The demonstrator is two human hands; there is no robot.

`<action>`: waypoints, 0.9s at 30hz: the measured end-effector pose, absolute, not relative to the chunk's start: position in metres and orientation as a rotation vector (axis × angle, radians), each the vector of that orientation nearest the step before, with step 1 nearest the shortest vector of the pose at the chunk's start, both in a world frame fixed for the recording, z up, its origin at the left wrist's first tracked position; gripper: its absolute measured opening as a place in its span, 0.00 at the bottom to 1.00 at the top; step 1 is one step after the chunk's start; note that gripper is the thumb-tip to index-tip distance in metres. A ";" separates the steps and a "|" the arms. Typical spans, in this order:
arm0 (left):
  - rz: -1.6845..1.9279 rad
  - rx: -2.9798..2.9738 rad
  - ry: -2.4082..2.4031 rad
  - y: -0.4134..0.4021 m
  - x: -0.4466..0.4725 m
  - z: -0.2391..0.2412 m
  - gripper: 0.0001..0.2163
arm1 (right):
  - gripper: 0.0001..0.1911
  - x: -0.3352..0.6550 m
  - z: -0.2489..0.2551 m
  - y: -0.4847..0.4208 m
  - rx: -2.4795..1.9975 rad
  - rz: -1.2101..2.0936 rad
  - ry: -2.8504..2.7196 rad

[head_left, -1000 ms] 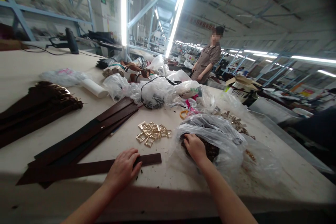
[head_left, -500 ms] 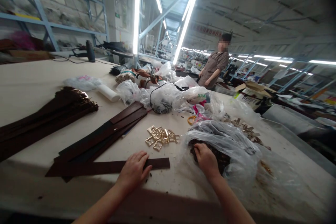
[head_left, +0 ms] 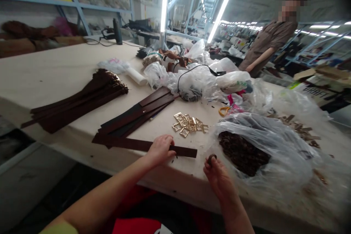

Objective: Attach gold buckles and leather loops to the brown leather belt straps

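My left hand lies with curled fingers on a dark brown leather strap near the table's front edge, pressing it down. My right hand is out of the clear plastic bag and pinches a small brown loop between its fingertips, just left of the bag's mouth. Inside the bag lies a heap of small brown pieces. A cluster of gold buckles sits on the table between the strap and the bag.
Stacks of brown straps and darker straps lie to the left. Filled plastic bags, a black cord and orange scissors crowd the table's middle. A person in a brown shirt stands beyond the far right side. Shelving lines the left wall.
My right hand has come out of the bag holding a small brown loop. The view has swung left and down; my left hand stays on the strap.
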State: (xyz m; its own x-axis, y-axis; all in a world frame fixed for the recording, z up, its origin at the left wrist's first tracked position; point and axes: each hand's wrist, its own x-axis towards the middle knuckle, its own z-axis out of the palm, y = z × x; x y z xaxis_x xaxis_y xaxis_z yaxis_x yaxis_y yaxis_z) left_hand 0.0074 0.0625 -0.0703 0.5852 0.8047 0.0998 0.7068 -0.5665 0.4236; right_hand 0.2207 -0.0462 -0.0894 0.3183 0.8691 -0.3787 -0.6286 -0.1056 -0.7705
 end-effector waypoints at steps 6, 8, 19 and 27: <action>0.350 2.549 1.345 0.069 -0.007 -0.052 0.06 | 0.15 0.219 -0.088 -0.052 -1.148 1.230 -0.277; 0.248 2.596 1.382 0.068 -0.012 -0.050 0.09 | 0.18 0.216 -0.084 -0.053 -1.185 1.240 -0.272; 0.084 2.182 1.005 0.012 -0.012 -0.038 0.11 | 0.23 0.207 -0.078 -0.049 -1.209 1.112 -0.433; 0.291 1.930 1.038 0.029 -0.013 -0.024 0.11 | 0.22 0.191 -0.095 -0.034 -1.187 1.153 -0.657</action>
